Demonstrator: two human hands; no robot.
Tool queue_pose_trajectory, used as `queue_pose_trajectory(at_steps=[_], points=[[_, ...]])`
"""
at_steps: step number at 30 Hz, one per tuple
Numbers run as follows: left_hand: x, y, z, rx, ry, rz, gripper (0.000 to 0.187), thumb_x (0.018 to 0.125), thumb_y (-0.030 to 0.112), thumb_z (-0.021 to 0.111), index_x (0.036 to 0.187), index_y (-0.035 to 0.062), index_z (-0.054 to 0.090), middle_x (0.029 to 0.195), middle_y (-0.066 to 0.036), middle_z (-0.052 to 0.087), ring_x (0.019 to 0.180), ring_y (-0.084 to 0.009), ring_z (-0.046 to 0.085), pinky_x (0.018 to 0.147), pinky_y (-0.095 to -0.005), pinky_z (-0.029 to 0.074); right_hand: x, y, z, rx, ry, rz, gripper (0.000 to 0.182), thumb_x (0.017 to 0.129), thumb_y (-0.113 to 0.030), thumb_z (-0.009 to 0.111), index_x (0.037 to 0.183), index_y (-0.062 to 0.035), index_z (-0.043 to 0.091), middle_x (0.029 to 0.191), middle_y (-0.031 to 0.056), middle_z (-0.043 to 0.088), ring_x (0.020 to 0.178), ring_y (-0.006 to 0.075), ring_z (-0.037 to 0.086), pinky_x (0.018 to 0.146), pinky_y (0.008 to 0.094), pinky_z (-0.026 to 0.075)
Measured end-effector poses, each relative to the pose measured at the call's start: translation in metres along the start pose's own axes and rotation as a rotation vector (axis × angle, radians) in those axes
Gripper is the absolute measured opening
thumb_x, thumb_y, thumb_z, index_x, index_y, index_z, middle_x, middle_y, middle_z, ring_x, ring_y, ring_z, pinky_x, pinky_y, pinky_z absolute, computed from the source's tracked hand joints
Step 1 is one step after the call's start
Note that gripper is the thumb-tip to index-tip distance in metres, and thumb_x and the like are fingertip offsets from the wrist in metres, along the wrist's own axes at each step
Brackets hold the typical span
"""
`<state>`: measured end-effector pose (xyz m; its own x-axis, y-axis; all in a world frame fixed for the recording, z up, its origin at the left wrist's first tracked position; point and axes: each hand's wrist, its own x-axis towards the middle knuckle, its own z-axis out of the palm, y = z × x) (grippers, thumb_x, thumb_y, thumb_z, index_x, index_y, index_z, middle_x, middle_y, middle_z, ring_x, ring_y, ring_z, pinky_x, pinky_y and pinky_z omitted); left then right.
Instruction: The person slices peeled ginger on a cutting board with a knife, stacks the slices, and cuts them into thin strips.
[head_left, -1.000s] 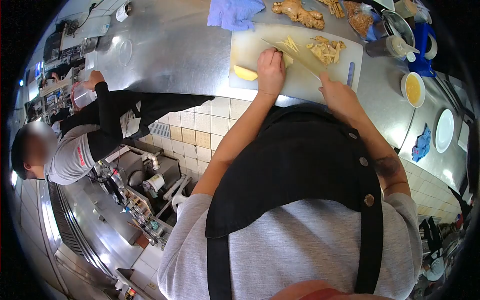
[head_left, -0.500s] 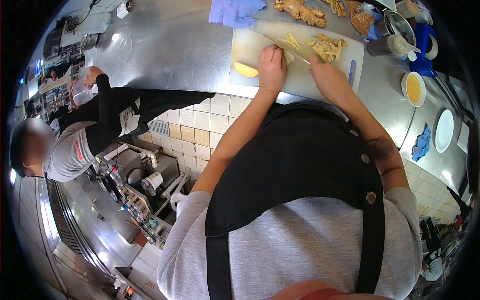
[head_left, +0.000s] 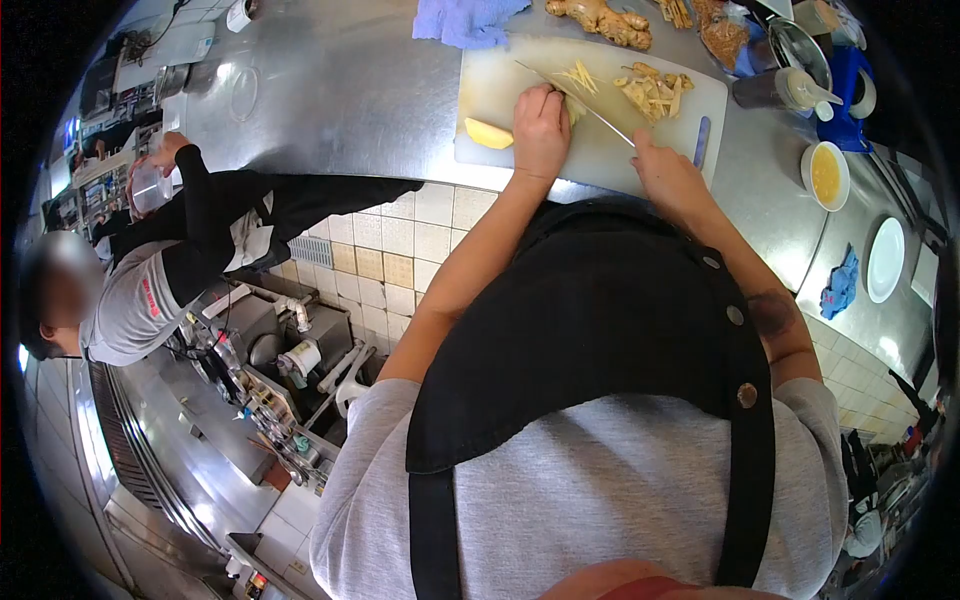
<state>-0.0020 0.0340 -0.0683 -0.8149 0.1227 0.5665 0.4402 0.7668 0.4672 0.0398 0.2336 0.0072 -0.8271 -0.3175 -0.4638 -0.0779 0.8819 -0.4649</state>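
My right hand is closed round the handle of a knife, whose thin blade runs up and left across the white cutting board. Beside the blade, my left hand has its fingers curled down on a piece of ginger, mostly hidden under them. Just beyond the blade lie thin ginger strips. A peeled, pale yellow piece of ginger rests left of my left hand. Toward the board's upper right is a pile of ginger trimmings.
Behind the board lie a blue cloth and unpeeled ginger root. To the right stand a squeeze bottle, a bowl of yellow contents, a white plate and another blue cloth. A co-worker holds a clear container at left.
My right hand and the knife handle have shifted slightly right and toward me, showing more blade. My left hand stays on the ginger. The co-worker's hand and container have moved slightly left.
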Motion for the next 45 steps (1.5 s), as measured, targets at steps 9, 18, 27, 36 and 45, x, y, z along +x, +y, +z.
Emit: queue_pose_trajectory(at_steps=[9, 18, 27, 36, 45], points=[[0.001, 0.002, -0.002, -0.016, 0.000, 0.000, 0.013, 0.076, -0.004, 0.065, 0.088, -0.0008, 0.063, 0.099, -0.015, 0.062, 0.090, -0.0335, 0.058, 0.080, -0.0402, 0.049, 0.034, -0.007, -0.003, -0.038, 0.136, -0.131, 0.022, 0.097, -0.020, 0.052, 0.104, -0.0012, 0.041, 0.083, 0.0272, 0.064, 0.081, 0.0457, 0.064, 0.070, 0.0547, 0.048], [0.001, 0.002, -0.001, -0.015, 0.001, -0.019, 0.013, 0.076, -0.004, 0.065, 0.088, -0.0008, 0.062, 0.098, -0.014, 0.062, 0.089, -0.0332, 0.058, 0.079, -0.0402, 0.049, -0.013, -0.001, -0.021, -0.027, 0.036, -0.046, 0.023, 0.098, -0.021, 0.051, 0.106, -0.0022, 0.040, 0.082, 0.0255, 0.065, 0.082, 0.0462, 0.063, 0.073, 0.0566, 0.048], [0.001, 0.001, 0.000, -0.016, 0.015, -0.003, 0.012, 0.076, -0.003, 0.065, 0.087, -0.0007, 0.062, 0.098, -0.014, 0.061, 0.090, -0.0335, 0.058, 0.080, -0.0410, 0.049, 0.016, 0.002, 0.007, 0.017, 0.065, -0.061, 0.021, 0.098, -0.019, 0.050, 0.106, -0.0021, 0.040, 0.081, 0.0262, 0.064, 0.081, 0.0463, 0.063, 0.072, 0.0553, 0.048], [0.000, 0.000, -0.001, -0.014, 0.011, 0.002, 0.012, 0.076, -0.004, 0.065, 0.086, -0.0003, 0.061, 0.096, -0.014, 0.062, 0.088, -0.0335, 0.058, 0.078, -0.0402, 0.049, 0.016, -0.013, -0.016, -0.019, 0.127, -0.108, 0.023, 0.097, -0.020, 0.052, 0.106, -0.0023, 0.041, 0.083, 0.0254, 0.065, 0.080, 0.0463, 0.063, 0.070, 0.0555, 0.048], [-0.001, -0.001, 0.000, -0.008, 0.015, -0.011, 0.012, 0.076, -0.004, 0.065, 0.087, -0.0008, 0.062, 0.096, -0.014, 0.063, 0.089, -0.0334, 0.059, 0.078, -0.0400, 0.050, 0.000, -0.002, -0.007, 0.000, 0.015, -0.031, 0.022, 0.099, -0.020, 0.050, 0.107, -0.0026, 0.039, 0.081, 0.0266, 0.064, 0.080, 0.0469, 0.063, 0.071, 0.0557, 0.047]])
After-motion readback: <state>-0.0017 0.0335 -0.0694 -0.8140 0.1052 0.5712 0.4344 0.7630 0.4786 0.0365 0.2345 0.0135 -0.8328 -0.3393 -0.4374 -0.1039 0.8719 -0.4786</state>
